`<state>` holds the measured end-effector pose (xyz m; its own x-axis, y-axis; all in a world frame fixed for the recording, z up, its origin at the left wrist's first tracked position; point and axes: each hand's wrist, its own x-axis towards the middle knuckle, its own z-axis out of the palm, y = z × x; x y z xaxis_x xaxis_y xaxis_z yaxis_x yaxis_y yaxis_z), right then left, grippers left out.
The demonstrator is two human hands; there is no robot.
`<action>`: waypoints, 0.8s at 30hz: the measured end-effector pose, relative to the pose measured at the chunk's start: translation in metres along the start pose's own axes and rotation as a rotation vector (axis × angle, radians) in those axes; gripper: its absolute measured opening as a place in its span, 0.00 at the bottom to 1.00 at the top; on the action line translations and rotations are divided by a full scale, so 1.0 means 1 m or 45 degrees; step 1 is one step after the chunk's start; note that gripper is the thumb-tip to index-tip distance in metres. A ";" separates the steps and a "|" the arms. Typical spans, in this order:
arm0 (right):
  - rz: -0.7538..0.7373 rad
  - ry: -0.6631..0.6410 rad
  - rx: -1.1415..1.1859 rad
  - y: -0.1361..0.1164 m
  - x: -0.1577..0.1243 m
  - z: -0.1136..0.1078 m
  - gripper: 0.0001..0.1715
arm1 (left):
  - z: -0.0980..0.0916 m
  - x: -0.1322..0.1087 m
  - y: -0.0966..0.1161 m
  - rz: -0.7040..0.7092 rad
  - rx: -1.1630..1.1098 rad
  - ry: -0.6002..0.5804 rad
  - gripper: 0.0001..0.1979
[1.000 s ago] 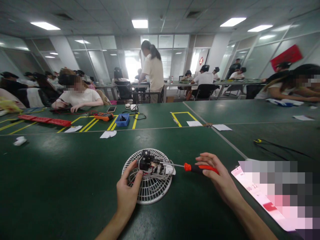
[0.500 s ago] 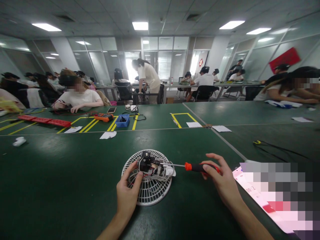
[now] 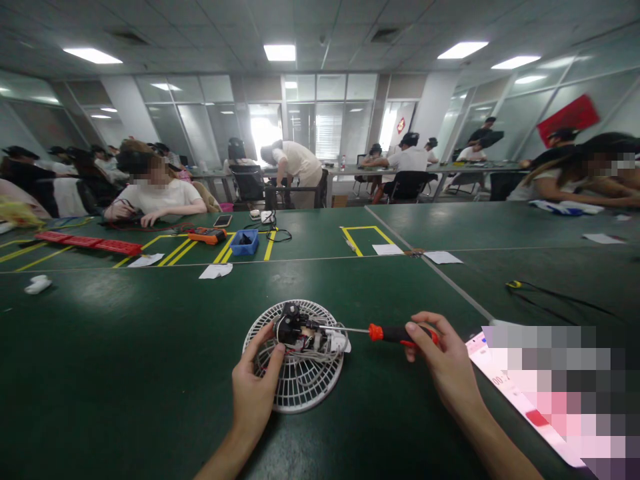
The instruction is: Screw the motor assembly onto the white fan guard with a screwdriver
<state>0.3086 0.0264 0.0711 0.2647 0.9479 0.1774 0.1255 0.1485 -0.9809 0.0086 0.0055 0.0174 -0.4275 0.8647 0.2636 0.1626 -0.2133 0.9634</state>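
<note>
A round white fan grille (image 3: pixel 300 393) lies on the green table, with a black fan motor (image 3: pixel 287 327) and its wiring on top. My left hand (image 3: pixel 255 377) grips the motor's left side between thumb and fingers. In my right hand (image 3: pixel 440 350) is a screwdriver (image 3: pixel 393 333) with a red and black handle, held nearly level. Its shaft points left and its tip reaches in among the motor parts, where the exact contact is hidden. Grey wires (image 3: pixel 310 358) loop over the grille below the motor.
A lit phone (image 3: pixel 525 400), partly pixelated, lies to the right of my right hand. Farther back are a blue bin (image 3: pixel 245 243), an orange multimeter (image 3: pixel 207 235), red trays (image 3: pixel 89 241) and a black strap (image 3: pixel 555 297). Across the table sits a person (image 3: pixel 155 193).
My right fingers have curled closer round the screwdriver handle. The motor and my left hand stay almost where they were. A standing person in the background has bent lower.
</note>
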 end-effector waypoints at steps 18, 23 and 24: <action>0.086 -0.025 0.013 -0.001 0.003 0.001 0.25 | -0.003 -0.002 -0.004 0.029 0.053 -0.040 0.25; 0.113 -0.043 -0.048 -0.001 0.002 0.003 0.27 | -0.002 -0.002 -0.001 0.012 0.031 -0.046 0.25; 0.118 -0.045 -0.060 -0.001 0.002 0.003 0.27 | -0.002 -0.002 -0.001 0.009 0.026 -0.045 0.25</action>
<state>0.3060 0.0291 0.0723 0.2435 0.9664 0.0824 0.1468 0.0473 -0.9880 0.0079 0.0031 0.0155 -0.3946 0.8788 0.2685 0.1841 -0.2106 0.9601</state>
